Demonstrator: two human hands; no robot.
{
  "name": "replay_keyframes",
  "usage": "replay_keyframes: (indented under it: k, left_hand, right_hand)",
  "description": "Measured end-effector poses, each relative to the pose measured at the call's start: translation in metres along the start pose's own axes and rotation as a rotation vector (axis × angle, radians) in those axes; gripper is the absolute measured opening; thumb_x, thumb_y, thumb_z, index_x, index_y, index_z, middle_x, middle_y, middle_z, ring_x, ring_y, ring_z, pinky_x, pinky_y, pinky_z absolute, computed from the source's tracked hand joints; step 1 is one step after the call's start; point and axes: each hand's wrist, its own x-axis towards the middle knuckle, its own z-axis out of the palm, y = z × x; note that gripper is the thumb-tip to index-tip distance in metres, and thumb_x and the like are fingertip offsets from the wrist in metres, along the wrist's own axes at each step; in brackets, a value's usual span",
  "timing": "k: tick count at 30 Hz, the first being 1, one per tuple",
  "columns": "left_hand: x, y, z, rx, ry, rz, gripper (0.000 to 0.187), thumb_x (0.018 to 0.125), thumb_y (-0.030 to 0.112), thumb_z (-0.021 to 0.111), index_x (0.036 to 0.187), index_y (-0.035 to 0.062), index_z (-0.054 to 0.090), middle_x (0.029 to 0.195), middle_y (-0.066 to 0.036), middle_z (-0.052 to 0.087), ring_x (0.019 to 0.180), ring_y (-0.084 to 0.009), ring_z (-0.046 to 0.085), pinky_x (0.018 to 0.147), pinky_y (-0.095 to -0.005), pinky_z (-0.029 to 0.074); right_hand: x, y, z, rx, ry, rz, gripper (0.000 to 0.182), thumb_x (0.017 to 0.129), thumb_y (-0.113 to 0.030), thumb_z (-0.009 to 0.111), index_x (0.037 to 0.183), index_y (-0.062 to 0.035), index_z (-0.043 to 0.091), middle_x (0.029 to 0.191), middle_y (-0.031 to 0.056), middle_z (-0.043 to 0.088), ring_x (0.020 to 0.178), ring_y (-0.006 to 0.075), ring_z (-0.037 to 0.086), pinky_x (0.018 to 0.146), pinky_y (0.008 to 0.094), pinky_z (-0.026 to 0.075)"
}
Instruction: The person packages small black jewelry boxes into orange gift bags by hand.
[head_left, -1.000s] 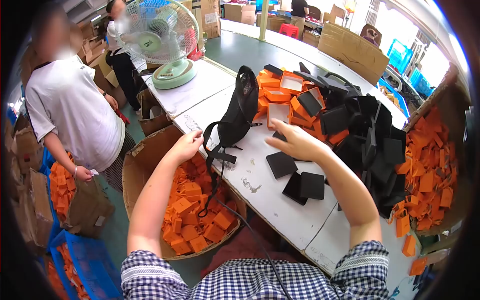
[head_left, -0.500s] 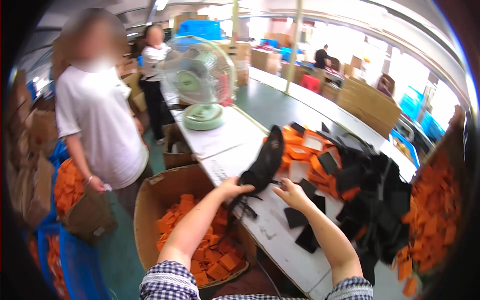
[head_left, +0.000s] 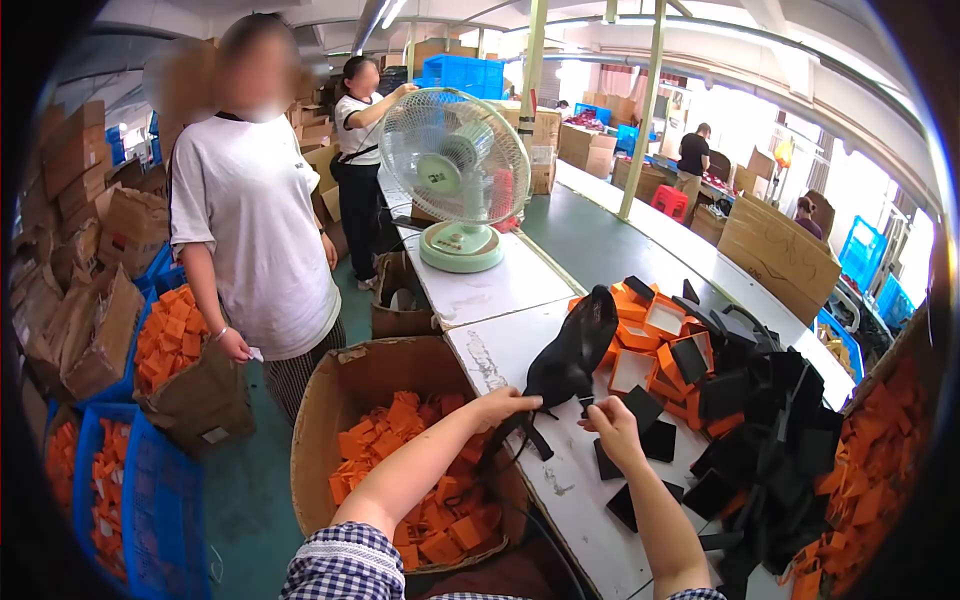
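- Gripping the black bag [head_left: 570, 355] at frame centre: left hand [head_left: 505, 405] closed on its base, right hand [head_left: 610, 425] pinching a strap.
- White tabletop [head_left: 500, 350], scuffed; fan [head_left: 455, 170] at the upper middle.
- Warehouse room, cartons stacked upper left.

- We have a single view, from a camera worn on our head, looking forward and down over our own forearms.
- It sits close to the left hand [head_left: 500, 405] and right hand [head_left: 612, 425], which meet low in the centre of the frame.
- Beyond the hands it faces along the white surface [head_left: 500, 290] toward the fan [head_left: 455, 170].
- The wide lens bends and darkens the edges.
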Motion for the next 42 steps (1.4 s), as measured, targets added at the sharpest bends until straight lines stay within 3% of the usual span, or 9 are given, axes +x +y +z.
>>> replay_keyframes:
  k: [2, 6, 7, 9, 12, 19, 27, 37, 42]
  left_hand:
    - [-0.004, 0.008, -0.009, -0.703, -0.207, -0.363, 0.066, 0.096, 0.059, 0.063, 0.12, -0.0023, 0.061, 0.112, -0.017, 0.071, 0.085, -0.0245, 0.069, 0.076, -0.0367, 0.057]
    - [0.004, 0.0, -0.003, -0.787, -0.262, -0.436, 0.064, 0.1, 0.062, 0.054, 0.113, 0.0004, 0.065, 0.104, -0.015, 0.073, 0.076, -0.0182, 0.067, 0.065, -0.0326, 0.057]
    - [0.009, -0.001, 0.003, -0.661, -0.349, -0.399, 0.061, 0.1, 0.061, 0.055, 0.108, 0.0011, 0.066, 0.1, -0.014, 0.074, 0.07, -0.0159, 0.065, 0.059, -0.0302, 0.053]
    - [0.016, -0.005, 0.018, -0.546, -0.444, -0.369, 0.058, 0.101, 0.059, 0.055, 0.103, 0.0018, 0.067, 0.095, -0.013, 0.075, 0.065, -0.0136, 0.062, 0.053, -0.0278, 0.05]
    - [0.016, 0.01, 0.03, -0.51, -0.29, -0.41, 0.052, 0.102, 0.053, 0.057, 0.095, 0.003, 0.067, 0.088, -0.011, 0.075, 0.055, -0.0088, 0.051, 0.046, -0.0245, 0.041]
    - [0.01, 0.009, 0.039, -0.441, -0.2, -0.294, 0.05, 0.104, 0.049, 0.055, 0.093, 0.0015, 0.067, 0.087, -0.011, 0.075, 0.054, -0.009, 0.052, 0.046, -0.0257, 0.042]
    - [0.006, 0.003, 0.045, -0.37, -0.12, -0.218, 0.051, 0.106, 0.047, 0.052, 0.09, 0.0009, 0.067, 0.085, -0.012, 0.075, 0.053, -0.0099, 0.058, 0.047, -0.027, 0.047]
    - [0.012, -0.003, 0.046, -0.398, -0.123, -0.164, 0.057, 0.102, 0.051, 0.057, 0.082, -0.0008, 0.069, 0.079, -0.012, 0.075, 0.053, -0.0135, 0.062, 0.048, -0.0274, 0.051]
    - [0.011, -0.001, 0.048, -0.398, -0.084, -0.144, 0.05, 0.103, 0.045, 0.059, 0.083, -0.0011, 0.068, 0.075, -0.012, 0.073, 0.051, -0.0147, 0.062, 0.047, -0.0291, 0.052]
  right_hand:
    - [-0.013, -0.004, -0.01, 0.213, 0.087, 0.015, 0.016, 0.102, -0.019, 0.059, 0.098, -0.0036, 0.057, 0.085, 0.0064, 0.067, 0.083, 0.019, 0.073, 0.076, 0.0344, 0.06]
    - [-0.038, -0.003, -0.03, 0.672, 0.304, 0.015, 0.015, 0.104, -0.02, 0.052, 0.093, -0.0095, 0.055, 0.081, 0.0043, 0.063, 0.078, 0.0204, 0.07, 0.075, 0.036, 0.06]
    - [-0.043, 0.001, -0.033, 0.724, 0.337, 0.002, 0.015, 0.104, -0.02, 0.053, 0.093, -0.0096, 0.055, 0.08, 0.0046, 0.063, 0.078, 0.0203, 0.07, 0.074, 0.0357, 0.06]
    - [-0.051, 0.006, -0.036, 0.704, 0.344, 0.039, 0.015, 0.104, -0.02, 0.053, 0.093, -0.0097, 0.055, 0.08, 0.0046, 0.064, 0.078, 0.0203, 0.07, 0.073, 0.0355, 0.06]
    - [-0.061, 0.014, -0.033, 0.64, 0.312, 0.078, 0.016, 0.105, -0.022, 0.054, 0.094, -0.0099, 0.056, 0.081, 0.005, 0.066, 0.078, 0.0202, 0.07, 0.073, 0.0349, 0.059]
    - [-0.067, 0.044, -0.021, 0.456, 0.158, 0.175, 0.018, 0.105, -0.024, 0.057, 0.106, -0.006, 0.054, 0.086, 0.0075, 0.067, 0.078, 0.017, 0.069, 0.072, 0.0303, 0.058]
    - [-0.073, 0.05, -0.012, 0.136, 0.131, 0.057, 0.013, 0.1, -0.008, 0.062, 0.107, 0.0014, 0.056, 0.094, 0.0086, 0.066, 0.08, 0.0143, 0.069, 0.072, 0.027, 0.059]
    - [-0.073, 0.059, -0.011, 0.074, 0.15, 0.016, 0.012, 0.099, -0.006, 0.063, 0.106, -0.0012, 0.055, 0.091, 0.0059, 0.065, 0.077, 0.0131, 0.067, 0.071, 0.0267, 0.056]
    - [-0.075, 0.058, -0.01, -0.015, 0.139, -0.015, 0.011, 0.099, -0.006, 0.063, 0.105, -0.0013, 0.055, 0.09, 0.0047, 0.064, 0.078, 0.0126, 0.067, 0.071, 0.0266, 0.056]
